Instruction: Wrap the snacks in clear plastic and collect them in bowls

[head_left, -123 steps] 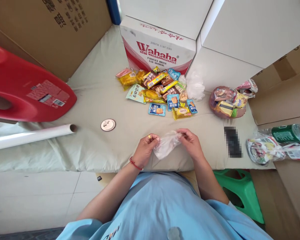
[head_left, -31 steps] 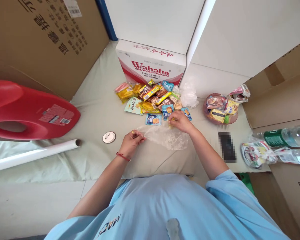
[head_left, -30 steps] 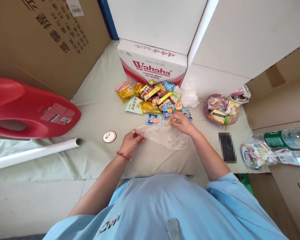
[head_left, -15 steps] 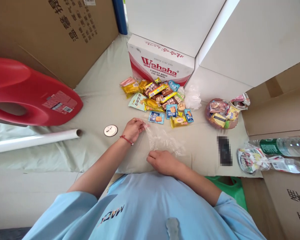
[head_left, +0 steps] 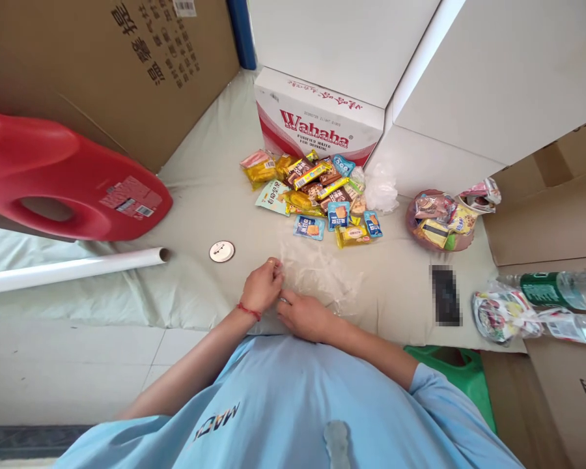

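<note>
A thin clear plastic bag (head_left: 322,273) lies crumpled on the cloth in front of me. My left hand (head_left: 264,284), with a red cord at its wrist, pinches the bag's left edge. Just below and to the right, my right hand (head_left: 305,314) has its fingers curled at the bag's near left corner, close to the left fingertips. Beyond the bag rests a pile of wrapped snacks (head_left: 317,182), yellow, brown and blue. Nearest the bag are a blue snack packet (head_left: 308,227) and a yellow one (head_left: 352,236).
A round badge (head_left: 222,251) and a white tube (head_left: 73,268) lie leftward, by a red jug (head_left: 73,182). A Wahaha carton (head_left: 317,124) stands behind the snacks. Rightward are a snack bowl (head_left: 439,225), a blurred dark object (head_left: 445,296) and plastic bottles (head_left: 547,290).
My left hand has moved down toward me, drawing the bag's edge along, and now sits beside my right hand. The right hand has shifted slightly left. The view has tilted a little.
</note>
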Demonstrator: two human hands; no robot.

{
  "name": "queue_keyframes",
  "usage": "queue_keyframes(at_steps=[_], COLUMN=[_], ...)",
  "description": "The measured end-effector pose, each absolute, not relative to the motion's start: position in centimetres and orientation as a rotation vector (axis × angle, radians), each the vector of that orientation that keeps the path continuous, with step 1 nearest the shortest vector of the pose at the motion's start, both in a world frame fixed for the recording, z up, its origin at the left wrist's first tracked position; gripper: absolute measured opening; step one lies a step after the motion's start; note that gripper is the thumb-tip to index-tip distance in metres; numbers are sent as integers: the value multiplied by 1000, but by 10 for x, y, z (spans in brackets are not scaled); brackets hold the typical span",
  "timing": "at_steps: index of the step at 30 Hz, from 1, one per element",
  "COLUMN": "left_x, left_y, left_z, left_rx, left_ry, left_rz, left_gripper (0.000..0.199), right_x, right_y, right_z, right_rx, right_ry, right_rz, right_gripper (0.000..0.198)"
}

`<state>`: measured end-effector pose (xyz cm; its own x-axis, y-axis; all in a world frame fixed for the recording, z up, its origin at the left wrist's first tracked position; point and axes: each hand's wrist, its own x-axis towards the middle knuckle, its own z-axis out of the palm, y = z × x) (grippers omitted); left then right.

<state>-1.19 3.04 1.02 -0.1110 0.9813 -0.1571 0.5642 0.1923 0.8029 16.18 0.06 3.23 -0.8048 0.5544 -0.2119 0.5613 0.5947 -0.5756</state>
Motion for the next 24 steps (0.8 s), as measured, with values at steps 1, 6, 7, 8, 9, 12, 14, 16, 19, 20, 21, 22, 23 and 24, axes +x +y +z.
queue_keyframes(at_steps=[1,6,7,8,9,12,14,16,19,20,21,22,23,24], left_x=[-14,-28,-29,-30,-30,-26,-23,-21,-23,-25,-28,-32,-35,-39], left_y=[28,17,15,12,10,5,1,-2,-2,0,2,3,5,6], left_z=[7,3,4,4,5,6,4,2,-1,-2,-2,-2,-3,-3], left_rx=[1462,1481,1488,1501,1523,1669,1769,1862,2054,2122,2180,2229,2268,2301], left_ry=[1791,1885,1912,1951,2002,2145,2150,2043,1747,1669,1627,1620,1636,1657], left_rz=[770,797,785,771,764,862,1007,1059,872,780,695,623,562,508], left_gripper=[10,19,23,27,32,44,39,24,21,25,29,34,38,42], right_x=[166,215,227,239,250,267,265,254,238,237,238,242,248,256], right_y=[1,33,44,56,66,83,80,65,37,28,20,13,8,4], right_z=[32,28,29,31,34,50,59,60,45,37,30,24,20,18], right_rx=[1038,1784,1994,2188,2357,2639,2553,2230,1563,1387,1265,1207,1203,1231], right_ry=[2811,2705,2594,2473,2370,2370,2609,2873,3102,3110,3097,3075,3054,3037], right_rz=[-1134,-1614,-1675,-1738,-1795,-1770,-1559,-1360,-1179,-1147,-1126,-1122,-1137,-1172], right_gripper=[20,29,33,39,44,41,28,23,27,28,29,30,31,30])
